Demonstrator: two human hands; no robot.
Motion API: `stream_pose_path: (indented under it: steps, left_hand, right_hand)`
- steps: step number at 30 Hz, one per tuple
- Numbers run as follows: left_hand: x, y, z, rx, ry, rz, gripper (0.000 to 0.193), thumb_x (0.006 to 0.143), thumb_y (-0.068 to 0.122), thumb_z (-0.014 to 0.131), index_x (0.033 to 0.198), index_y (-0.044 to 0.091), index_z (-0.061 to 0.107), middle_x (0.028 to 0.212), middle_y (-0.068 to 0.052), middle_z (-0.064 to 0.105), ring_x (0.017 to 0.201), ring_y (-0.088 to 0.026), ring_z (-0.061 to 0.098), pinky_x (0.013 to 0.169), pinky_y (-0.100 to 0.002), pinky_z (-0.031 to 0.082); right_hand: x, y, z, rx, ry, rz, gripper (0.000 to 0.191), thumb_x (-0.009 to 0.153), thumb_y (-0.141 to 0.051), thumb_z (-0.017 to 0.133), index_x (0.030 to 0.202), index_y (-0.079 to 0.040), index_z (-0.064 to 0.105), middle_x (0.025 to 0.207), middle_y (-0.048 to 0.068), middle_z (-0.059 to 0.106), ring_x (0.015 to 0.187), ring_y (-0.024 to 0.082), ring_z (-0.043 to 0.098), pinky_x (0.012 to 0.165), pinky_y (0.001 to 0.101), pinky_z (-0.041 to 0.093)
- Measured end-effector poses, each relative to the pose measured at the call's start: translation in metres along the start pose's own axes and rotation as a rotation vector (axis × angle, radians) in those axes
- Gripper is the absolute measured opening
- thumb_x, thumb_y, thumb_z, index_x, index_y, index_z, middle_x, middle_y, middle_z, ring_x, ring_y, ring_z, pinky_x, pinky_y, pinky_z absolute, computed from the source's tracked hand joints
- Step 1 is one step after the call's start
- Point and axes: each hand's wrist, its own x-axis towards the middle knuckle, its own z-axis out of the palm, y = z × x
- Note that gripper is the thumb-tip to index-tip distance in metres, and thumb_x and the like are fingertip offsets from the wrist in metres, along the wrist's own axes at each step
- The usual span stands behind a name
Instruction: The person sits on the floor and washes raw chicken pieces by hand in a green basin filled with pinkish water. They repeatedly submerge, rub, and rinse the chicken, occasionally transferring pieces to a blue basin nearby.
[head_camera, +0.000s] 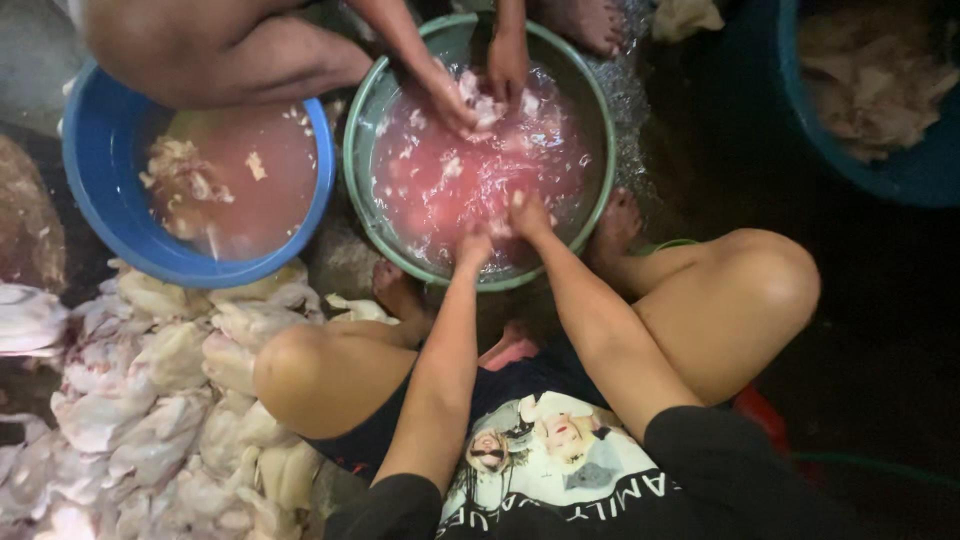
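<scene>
I squat over a green basin (362, 140) filled with pink, cloudy water and pale pieces of raw meat (470, 170). My left hand (472, 248) dips into the water at the basin's near edge, fingers under the surface. Close beside it, my right hand (527, 214) is also in the water. Whether either hand grips a piece is hidden by the murky water. Across the basin another person's two hands (480, 85) work a clump of meat at the far side.
A blue basin (95, 190) of brownish water with scraps stands to the left. A heap of pale raw poultry (160, 400) lies on the wet floor at lower left. Another blue tub (900, 170) of meat sits at upper right. A green hose (880, 468) runs at right.
</scene>
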Motion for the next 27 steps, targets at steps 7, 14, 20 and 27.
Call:
stream_pose_path:
  steps: [7, 14, 20, 27]
  left_hand:
    - [0.008, 0.005, -0.003, -1.016, -0.258, -0.491, 0.072, 0.102, 0.064, 0.051, 0.142, 0.005, 0.047, 0.121, -0.014, 0.063, 0.111, -0.033, 0.063, 0.095, -0.048, 0.056]
    - [0.006, 0.003, 0.002, -1.120, 0.023, -0.231, 0.035, 0.098, 0.016, 0.067, 0.127, -0.003, 0.058, 0.110, -0.012, 0.068, 0.095, -0.024, 0.071, 0.082, -0.035, 0.062]
    - [0.008, 0.004, -0.001, -1.192, 0.115, -0.217, 0.031, 0.096, 0.000, 0.067, 0.125, -0.004, 0.057, 0.108, -0.013, 0.067, 0.092, -0.024, 0.070, 0.082, -0.037, 0.062]
    - [0.007, 0.004, 0.004, -1.109, 0.028, -0.134, 0.044, 0.096, 0.003, 0.066, 0.139, 0.002, 0.057, 0.119, -0.007, 0.070, 0.094, -0.015, 0.064, 0.077, -0.027, 0.054]
  right_hand:
    - [-0.009, 0.004, 0.020, 0.353, 0.208, -0.620, 0.030, 0.112, -0.025, 0.059, 0.127, 0.000, 0.066, 0.115, 0.025, 0.073, 0.106, 0.030, 0.069, 0.091, 0.0427, 0.055]
    - [-0.014, 0.008, 0.021, 0.853, -0.303, -0.092, 0.025, 0.102, -0.015, 0.064, 0.125, -0.005, 0.066, 0.101, 0.011, 0.068, 0.080, 0.016, 0.061, 0.067, 0.0315, 0.052]
    - [-0.008, 0.010, 0.011, 0.913, -0.360, -0.058, 0.022, 0.095, -0.005, 0.075, 0.111, 0.005, 0.062, 0.099, 0.012, 0.071, 0.081, 0.018, 0.069, 0.070, 0.0320, 0.058]
    - [-0.007, 0.010, 0.015, 0.918, -0.742, 0.227, 0.018, 0.093, -0.006, 0.062, 0.109, 0.001, 0.056, 0.095, 0.015, 0.067, 0.076, 0.021, 0.068, 0.066, 0.0326, 0.062]
